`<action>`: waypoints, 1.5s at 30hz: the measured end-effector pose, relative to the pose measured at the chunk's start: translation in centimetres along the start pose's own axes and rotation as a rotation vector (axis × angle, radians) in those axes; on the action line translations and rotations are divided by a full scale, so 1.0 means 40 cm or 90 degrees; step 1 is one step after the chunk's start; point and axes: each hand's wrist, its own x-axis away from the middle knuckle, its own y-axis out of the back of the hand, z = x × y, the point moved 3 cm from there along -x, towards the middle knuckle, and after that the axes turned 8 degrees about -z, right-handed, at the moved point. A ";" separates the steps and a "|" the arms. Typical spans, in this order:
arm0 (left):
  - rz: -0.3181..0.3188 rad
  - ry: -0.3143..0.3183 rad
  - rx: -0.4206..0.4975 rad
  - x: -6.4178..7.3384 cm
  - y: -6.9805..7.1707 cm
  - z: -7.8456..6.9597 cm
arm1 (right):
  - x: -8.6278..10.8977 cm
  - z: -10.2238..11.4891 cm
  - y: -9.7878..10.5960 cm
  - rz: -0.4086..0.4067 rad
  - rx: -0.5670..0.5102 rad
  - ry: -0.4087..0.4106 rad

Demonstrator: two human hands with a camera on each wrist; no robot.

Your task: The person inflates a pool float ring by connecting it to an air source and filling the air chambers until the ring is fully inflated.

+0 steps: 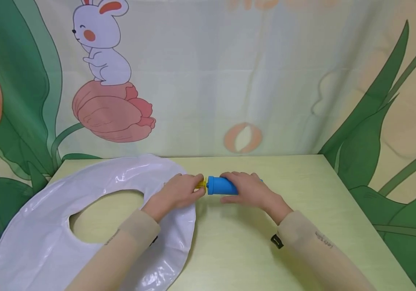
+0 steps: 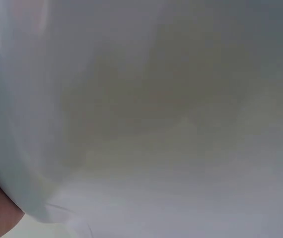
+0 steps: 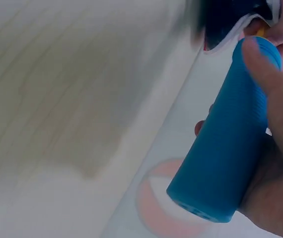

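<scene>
A white, glossy swim ring (image 1: 40, 218), looking inflated, lies on the left of the table and reaches under my left forearm. Beside its right edge, my left hand (image 1: 178, 190) pinches a yellow ribbed piece (image 1: 201, 184) at the end of a blue hand pump (image 1: 222, 186). My right hand (image 1: 249, 190) wraps around the pump's cylinder; in the right wrist view the ribbed blue barrel (image 3: 226, 139) lies along the palm, thumb near its top. Pale, blurred ring surface (image 2: 156, 198) fills most of the left wrist view. My left fingers hide where the yellow piece ends.
A pale yellow-green table (image 1: 302, 194) carries everything. Behind it hangs a printed curtain (image 1: 200, 81) with a rabbit, flowers and leaves. A small black strap piece (image 1: 277, 241) shows at my right sleeve.
</scene>
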 end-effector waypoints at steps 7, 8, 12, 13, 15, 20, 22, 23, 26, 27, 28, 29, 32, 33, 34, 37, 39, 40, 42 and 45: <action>-0.015 0.011 0.035 0.024 -0.004 0.030 | 0.030 -0.070 0.012 0.014 -0.014 -0.018; -0.016 0.012 0.040 0.026 -0.003 0.034 | 0.035 -0.086 0.018 0.015 -0.016 -0.020; -0.022 0.013 0.053 0.030 0.001 0.049 | 0.060 -0.142 0.048 0.009 0.005 -0.030; -0.020 0.013 0.056 0.030 0.002 0.050 | 0.066 -0.155 0.056 0.005 0.014 -0.034; -0.017 0.013 0.056 0.032 0.006 0.055 | 0.078 -0.176 0.072 -0.003 0.029 -0.044; -0.010 0.023 0.051 0.036 0.017 0.059 | 0.101 -0.210 0.101 -0.014 0.003 -0.073; -0.007 0.025 0.050 0.037 0.018 0.058 | 0.106 -0.217 0.103 -0.015 -0.009 -0.076; -0.003 0.024 0.048 0.036 0.018 0.056 | 0.108 -0.220 0.101 -0.018 -0.009 -0.074; 0.009 0.011 0.049 0.030 0.009 0.050 | 0.107 -0.216 0.089 -0.025 -0.001 -0.061; 0.010 0.006 0.047 0.027 0.005 0.047 | 0.104 -0.210 0.085 -0.032 0.005 -0.056; 0.010 0.004 0.046 0.024 0.002 0.044 | 0.101 -0.202 0.082 -0.037 0.013 -0.051; 0.011 0.002 0.045 0.021 -0.002 0.041 | 0.095 -0.193 0.078 -0.044 0.021 -0.043; 0.007 0.003 0.040 0.011 -0.006 0.030 | 0.075 -0.157 0.069 -0.064 0.044 -0.024; 0.005 0.005 0.039 0.008 -0.005 0.025 | 0.067 -0.144 0.065 -0.067 0.053 -0.019; 0.005 0.007 0.037 0.005 -0.005 0.022 | 0.060 -0.131 0.061 -0.067 0.060 -0.016; 0.002 0.006 0.034 -0.006 -0.005 0.009 | 0.038 -0.092 0.047 -0.062 0.074 -0.010; -0.001 0.005 0.037 -0.014 -0.008 0.001 | 0.026 -0.066 0.041 -0.060 0.079 -0.006; -0.001 0.006 0.039 -0.017 -0.011 -0.002 | 0.020 -0.054 0.039 -0.061 0.082 -0.003; 0.000 0.010 0.046 -0.024 -0.016 -0.007 | 0.010 -0.033 0.037 -0.062 0.088 0.002; 0.001 0.026 0.060 -0.028 -0.025 -0.005 | 0.000 -0.016 0.035 -0.058 0.088 0.002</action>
